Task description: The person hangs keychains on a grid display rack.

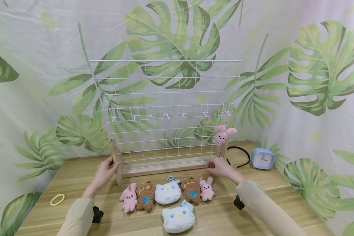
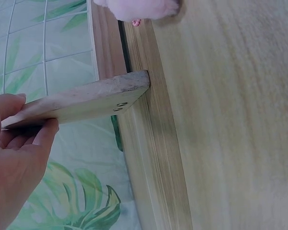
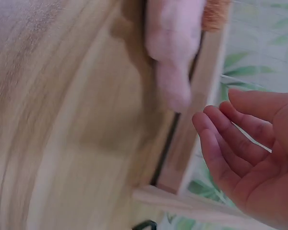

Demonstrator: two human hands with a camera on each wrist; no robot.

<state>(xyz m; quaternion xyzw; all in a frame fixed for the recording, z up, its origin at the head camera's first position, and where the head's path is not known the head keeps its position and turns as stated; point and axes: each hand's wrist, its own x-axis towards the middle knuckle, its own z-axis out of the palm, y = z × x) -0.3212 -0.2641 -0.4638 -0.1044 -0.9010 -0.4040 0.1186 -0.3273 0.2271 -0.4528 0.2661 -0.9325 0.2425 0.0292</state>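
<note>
The head view is bright, with soft light all over, and it is hard to tell where it comes from. The leafy curtain [image 1: 76,42] looks pale, with shiny creases near the top. The white cat plush [image 1: 178,219] in front makes only a faint shadow. A pale shine covers the wooden table [image 2: 235,143] in the left wrist view. The right wrist view is blurry; the pink bunny plush [image 3: 175,43] looks fuzzy beside its soft, dark shadow.

Rabbit plushies [image 1: 129,198] are pink, bear plushies [image 1: 145,190] brown with blue patches [image 1: 146,199]. The backdrop [image 1: 76,16] shows green leaves on white.
</note>
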